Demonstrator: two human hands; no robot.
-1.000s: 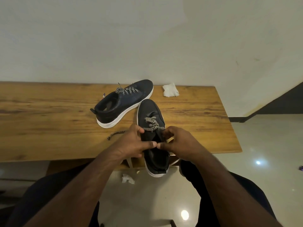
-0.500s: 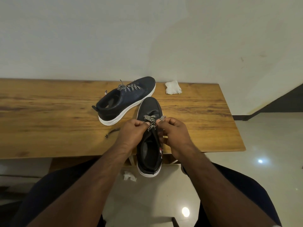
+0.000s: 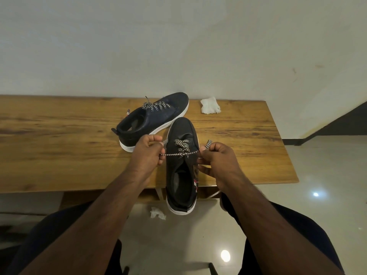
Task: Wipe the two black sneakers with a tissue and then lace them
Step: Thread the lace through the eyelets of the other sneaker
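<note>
Here, near black white-soled sneaker (image 3: 182, 167) on wooden tabletop (image 3: 59, 151), heel overhanging front edge; left hand (image 3: 148, 153) and right hand (image 3: 218, 161), each grip pinching an end of checkered lace (image 3: 181, 153) (taut between). Second black sneaker (image 3: 153, 118) behind, crumpled white tissue (image 3: 210, 105) near.

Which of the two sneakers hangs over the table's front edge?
The near sneaker, its lace pulled by both hands; the far sneaker sits wholly on the table.

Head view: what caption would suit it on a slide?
Both hands pull a lace taut across the near sneaker on the table.
</note>
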